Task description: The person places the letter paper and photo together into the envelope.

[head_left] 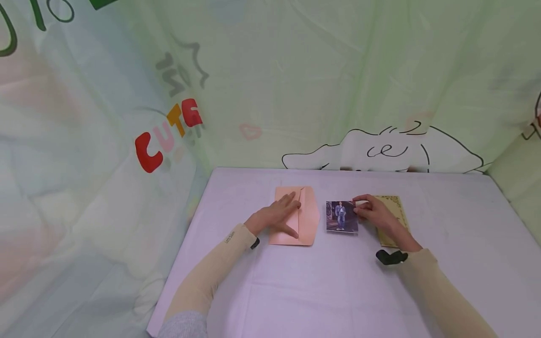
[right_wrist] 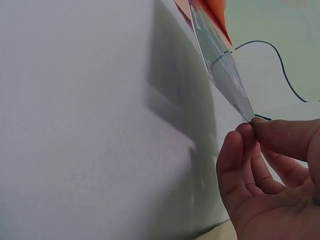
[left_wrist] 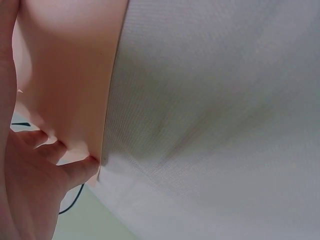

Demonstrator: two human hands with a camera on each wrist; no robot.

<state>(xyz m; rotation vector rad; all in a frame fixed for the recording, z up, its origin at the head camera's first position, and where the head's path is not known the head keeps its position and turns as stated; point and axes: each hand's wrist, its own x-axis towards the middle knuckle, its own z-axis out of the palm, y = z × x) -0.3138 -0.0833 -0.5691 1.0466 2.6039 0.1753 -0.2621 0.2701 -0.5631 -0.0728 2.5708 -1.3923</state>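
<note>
Pink envelope (head_left: pixel 296 216) under flat left hand (head_left: pixel 276 217), fingers straight; right hand (head_left: pixel 374 212) fingers pinching photo (head_left: pixel 341 216) corner.

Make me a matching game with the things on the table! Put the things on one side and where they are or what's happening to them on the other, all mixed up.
Things:
1. pink envelope
2. photo
3. yellow card
4. table

States:
A. lies partly under the right hand's wrist
B. covered in a pale lilac cloth
C. pressed flat by the left hand
D. pinched at its edge by the right hand

Pairs: 1-C, 2-D, 3-A, 4-B
</note>
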